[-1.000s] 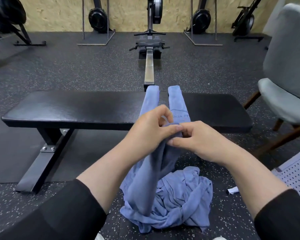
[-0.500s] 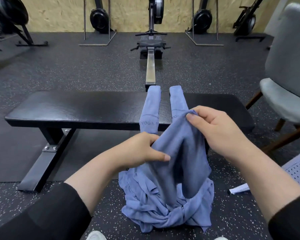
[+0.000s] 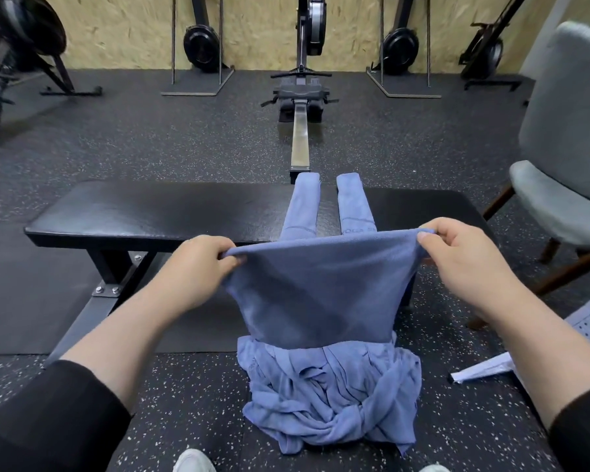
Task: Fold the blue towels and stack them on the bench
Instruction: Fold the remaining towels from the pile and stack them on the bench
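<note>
I hold a blue towel point(image 3: 321, 287) stretched flat in front of the black bench point(image 3: 157, 212). My left hand point(image 3: 201, 264) pinches its left top corner and my right hand point(image 3: 464, 257) pinches its right top corner. The towel hangs down to a crumpled pile of blue towels point(image 3: 331, 396) on the floor. Two narrow folded blue towels, one on the left point(image 3: 302, 206) and one on the right point(image 3: 355, 206), lie side by side across the bench behind the held towel.
A grey chair point(image 3: 566, 172) stands at the right. A rowing machine point(image 3: 300, 97) runs away from the bench's far side. A white paper scrap point(image 3: 481, 369) lies on the speckled floor at the right. My shoe point(image 3: 193, 461) shows at the bottom.
My hands have moved apart from together at the middle, spreading one towel wide by its top corners and lifting it off the pile.
</note>
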